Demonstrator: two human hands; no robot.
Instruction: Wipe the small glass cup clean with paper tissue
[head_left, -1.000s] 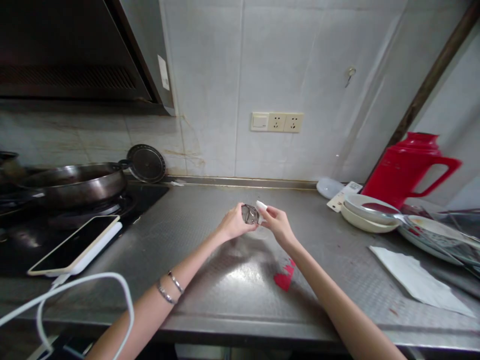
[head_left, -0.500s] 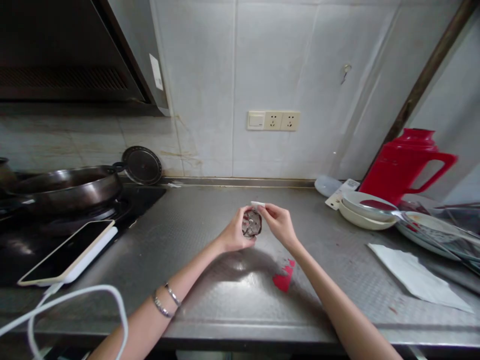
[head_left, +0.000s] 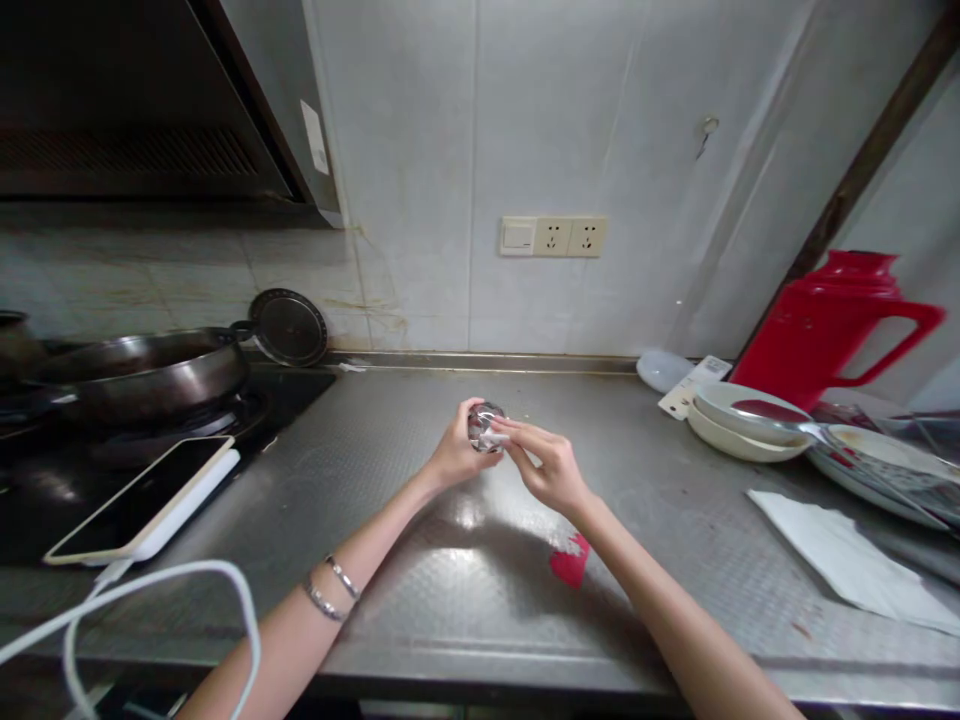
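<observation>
My left hand (head_left: 454, 455) is wrapped round a small, round, shiny, silver-and-dark object (head_left: 480, 422), held above the metal counter; its exact kind I cannot make out. From the right, my right hand (head_left: 551, 468) pinches a small white piece (head_left: 495, 437), like folded paper, against the object's face. The fingers cover part of both. Below my right wrist, a red scrap (head_left: 571, 562) with a ragged pale edge lies on the counter.
A phone (head_left: 139, 500) with a white cable lies by the stove at left, near a steel pan (head_left: 142, 375). On the right stand a red thermos (head_left: 832, 325), stacked bowls (head_left: 750, 440) and a plate; a white paper sheet (head_left: 847, 560) lies before them.
The white piece has moved from the object's upper edge down onto its face with my right hand. Both hands are slightly higher, and the object has turned a little.
</observation>
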